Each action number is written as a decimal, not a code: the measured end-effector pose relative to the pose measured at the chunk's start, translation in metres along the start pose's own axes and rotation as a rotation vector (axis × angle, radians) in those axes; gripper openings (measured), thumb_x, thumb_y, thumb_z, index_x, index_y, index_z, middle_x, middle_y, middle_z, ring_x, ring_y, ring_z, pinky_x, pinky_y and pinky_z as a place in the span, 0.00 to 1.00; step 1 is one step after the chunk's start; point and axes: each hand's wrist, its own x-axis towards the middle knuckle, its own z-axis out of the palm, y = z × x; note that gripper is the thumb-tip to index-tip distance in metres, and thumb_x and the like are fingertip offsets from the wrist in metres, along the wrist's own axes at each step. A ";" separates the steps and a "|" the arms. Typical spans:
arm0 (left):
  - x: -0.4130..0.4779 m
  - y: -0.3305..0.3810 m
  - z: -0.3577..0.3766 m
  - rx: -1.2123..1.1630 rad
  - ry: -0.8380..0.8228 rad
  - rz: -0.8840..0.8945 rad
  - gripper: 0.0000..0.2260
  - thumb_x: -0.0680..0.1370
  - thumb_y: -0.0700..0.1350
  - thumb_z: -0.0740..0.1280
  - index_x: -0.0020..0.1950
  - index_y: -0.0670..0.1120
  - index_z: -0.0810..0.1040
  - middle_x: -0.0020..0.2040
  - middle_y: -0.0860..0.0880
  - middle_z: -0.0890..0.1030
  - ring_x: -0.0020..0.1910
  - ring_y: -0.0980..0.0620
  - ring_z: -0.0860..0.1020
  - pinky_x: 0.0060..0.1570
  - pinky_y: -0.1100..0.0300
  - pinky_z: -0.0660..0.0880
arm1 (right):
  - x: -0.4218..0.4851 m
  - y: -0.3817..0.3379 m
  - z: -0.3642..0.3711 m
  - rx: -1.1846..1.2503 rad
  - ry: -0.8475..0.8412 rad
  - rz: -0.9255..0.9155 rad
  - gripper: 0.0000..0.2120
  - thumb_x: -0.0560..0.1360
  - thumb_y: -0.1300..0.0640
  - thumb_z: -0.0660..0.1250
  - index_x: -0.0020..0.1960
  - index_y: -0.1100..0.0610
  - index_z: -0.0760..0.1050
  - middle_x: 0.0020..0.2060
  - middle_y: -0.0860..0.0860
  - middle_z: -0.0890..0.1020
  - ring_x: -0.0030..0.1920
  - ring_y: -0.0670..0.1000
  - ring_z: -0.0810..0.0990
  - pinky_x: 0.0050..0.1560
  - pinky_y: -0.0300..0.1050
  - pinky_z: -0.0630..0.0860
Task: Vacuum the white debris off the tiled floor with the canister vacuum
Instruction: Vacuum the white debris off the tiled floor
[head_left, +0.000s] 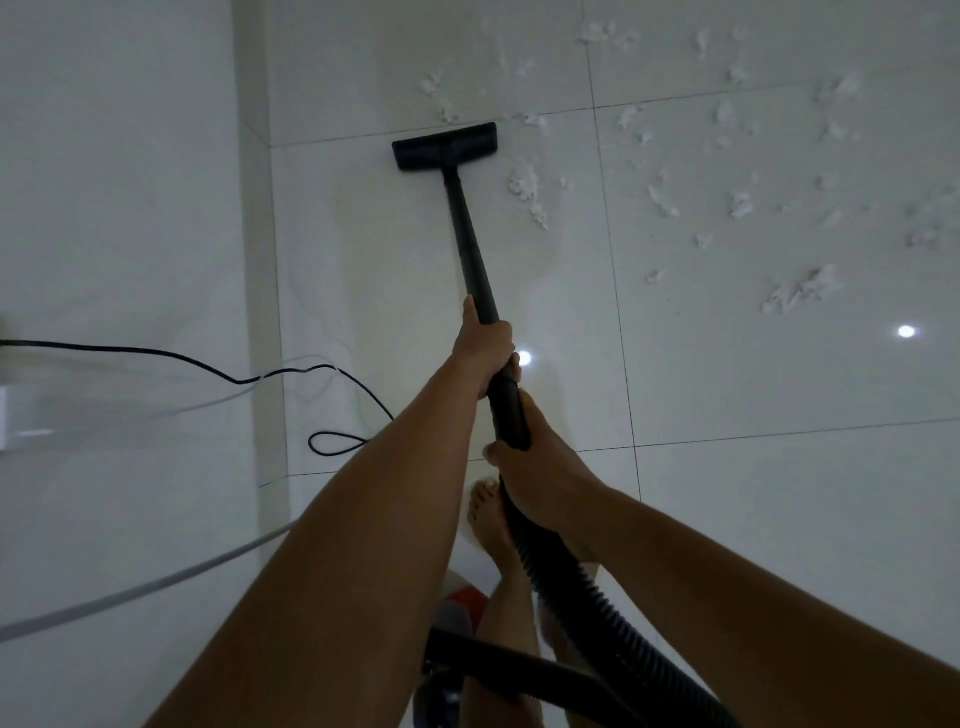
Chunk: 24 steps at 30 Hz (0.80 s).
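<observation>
A black vacuum wand (467, 228) runs away from me to a flat black floor head (445, 146) resting on the white tiled floor (727, 395). My left hand (485, 340) grips the wand halfway up. My right hand (535, 467) grips the handle end, where the ribbed black hose (597, 597) begins. White debris (527, 187) lies just right of the head, and several more tufts (800, 291) are scattered across the tiles to the far right. Part of the canister (457, 618) shows low between my arms.
A white wall (119, 171) rises along the left, meeting the floor near the head. A thin black power cord (332, 441) loops on the tiles at left. My bare feet (491, 525) stand under the hose. Two ceiling lights reflect off the glossy floor.
</observation>
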 end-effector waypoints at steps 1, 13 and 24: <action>0.000 0.000 0.000 0.073 0.021 0.009 0.29 0.84 0.43 0.58 0.81 0.62 0.51 0.37 0.44 0.75 0.25 0.53 0.74 0.28 0.58 0.76 | 0.000 0.000 0.003 -0.001 0.005 0.006 0.33 0.84 0.60 0.60 0.81 0.37 0.51 0.41 0.55 0.79 0.25 0.45 0.76 0.23 0.36 0.74; 0.011 -0.007 -0.005 0.338 0.126 0.067 0.30 0.86 0.51 0.55 0.83 0.58 0.42 0.53 0.37 0.82 0.29 0.49 0.78 0.44 0.48 0.84 | 0.000 -0.002 0.015 0.031 0.008 0.067 0.33 0.85 0.58 0.59 0.82 0.36 0.49 0.44 0.56 0.79 0.28 0.47 0.75 0.21 0.33 0.72; 0.004 -0.013 -0.007 0.308 0.097 0.083 0.29 0.86 0.51 0.53 0.83 0.59 0.42 0.46 0.41 0.81 0.27 0.52 0.76 0.28 0.59 0.77 | -0.001 0.004 0.020 0.041 0.062 0.068 0.25 0.87 0.48 0.55 0.81 0.37 0.53 0.41 0.55 0.77 0.24 0.45 0.74 0.19 0.32 0.69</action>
